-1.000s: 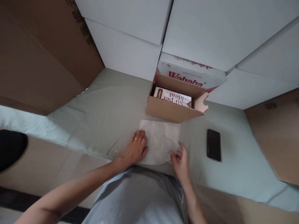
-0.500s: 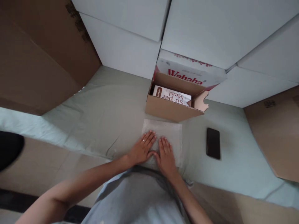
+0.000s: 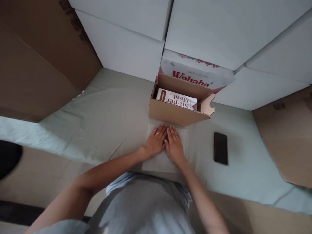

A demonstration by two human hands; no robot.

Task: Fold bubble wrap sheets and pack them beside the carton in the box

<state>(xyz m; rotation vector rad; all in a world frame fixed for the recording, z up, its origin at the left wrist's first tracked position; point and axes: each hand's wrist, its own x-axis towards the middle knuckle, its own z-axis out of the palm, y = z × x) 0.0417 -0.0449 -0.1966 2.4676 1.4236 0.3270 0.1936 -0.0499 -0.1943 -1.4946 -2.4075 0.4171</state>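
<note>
A pale, thin sheet [image 3: 159, 162] lies flat on the light green cloth just in front of me. My left hand [image 3: 155, 142] and my right hand [image 3: 174, 145] rest side by side on the sheet's far half, palms down, fingers stretched out flat and touching it. Right beyond the fingertips stands an open brown cardboard box [image 3: 170, 113] with a white "Su-per Meal" packet [image 3: 176, 99] inside; its "Wahaha" lid [image 3: 195, 73] leans back.
A black phone [image 3: 220, 148] lies on the cloth to the right of the sheet. Large white boxes [image 3: 219, 29] are stacked behind. Brown cartons stand at the left [image 3: 36, 61] and right [image 3: 290, 136]. A dark round object [image 3: 8, 157] sits at the left edge.
Both hands came together on the sheet and slid forward toward the box. The right hand, earlier pinching the sheet's near corner, now lies flat.
</note>
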